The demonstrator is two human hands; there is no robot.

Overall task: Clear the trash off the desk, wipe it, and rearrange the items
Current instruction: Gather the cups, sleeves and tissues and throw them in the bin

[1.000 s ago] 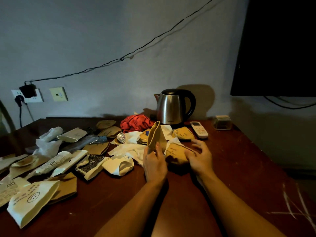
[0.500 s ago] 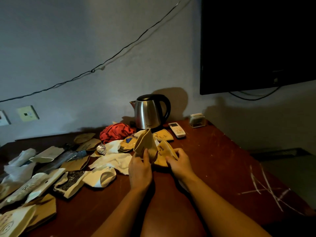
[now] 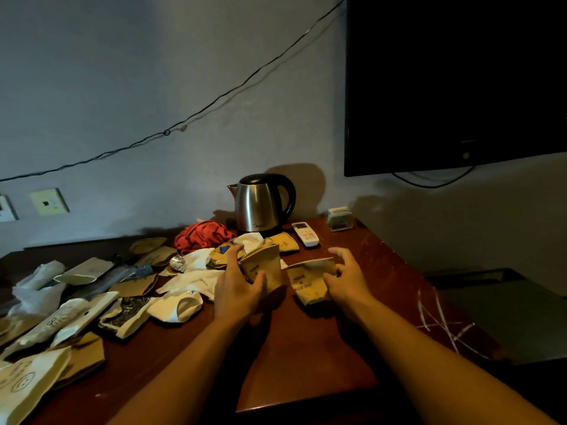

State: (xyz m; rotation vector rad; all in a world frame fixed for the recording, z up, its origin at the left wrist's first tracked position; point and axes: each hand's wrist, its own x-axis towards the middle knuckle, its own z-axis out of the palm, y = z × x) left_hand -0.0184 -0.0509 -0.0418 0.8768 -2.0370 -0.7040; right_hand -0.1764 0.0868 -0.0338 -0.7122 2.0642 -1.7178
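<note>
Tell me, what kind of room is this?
Probably a hotel room or a bedroom. A kettle and a remote sit on a wooden desk against the wall, with a dark TV hung above. Both hands are holding crushed paper cups.

Glossy scratched wood desk (image 3: 383,289), crumpled matt paper cups (image 3: 265,266), brushed-metal kettle (image 3: 259,207), red cloth (image 3: 204,236).

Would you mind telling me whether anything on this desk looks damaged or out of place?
Yes: crushed paper cups litter the desk's left half, and white scratches mark its right edge. Each hand grips a flattened cup.
</note>
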